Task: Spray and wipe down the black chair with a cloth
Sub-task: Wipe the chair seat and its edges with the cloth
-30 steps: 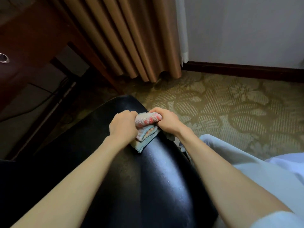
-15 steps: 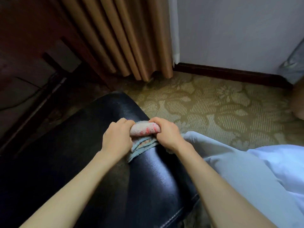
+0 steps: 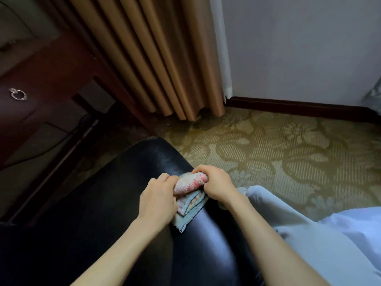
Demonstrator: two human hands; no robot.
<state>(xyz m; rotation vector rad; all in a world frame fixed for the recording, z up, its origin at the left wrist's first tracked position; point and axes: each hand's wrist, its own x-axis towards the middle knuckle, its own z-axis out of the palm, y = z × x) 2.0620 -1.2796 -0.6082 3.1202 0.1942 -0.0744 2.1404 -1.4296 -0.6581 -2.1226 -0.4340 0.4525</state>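
The black chair (image 3: pixel 127 203) fills the lower left and centre, its glossy leather curving toward the carpet. A folded cloth (image 3: pixel 190 189), pink-and-white on top and pale blue below, lies on the chair's right edge. My left hand (image 3: pixel 157 199) grips the cloth's left end. My right hand (image 3: pixel 216 182) grips its right end. Both hands are closed around the rolled upper part, pressing it onto the leather. No spray bottle is in view.
A dark wooden desk (image 3: pixel 41 85) with a ring drawer pull (image 3: pixel 18 94) stands at the left, cables beneath it. Tan curtains (image 3: pixel 156 58) hang behind the chair. Patterned carpet (image 3: pixel 278 153) spreads to the right. My light blue trouser leg (image 3: pixel 309 234) lies beside the chair.
Both hands with the cloth have stayed on the same spot of the chair's right edge, with a slight shift in grip; the camera view tilted and swung a little.
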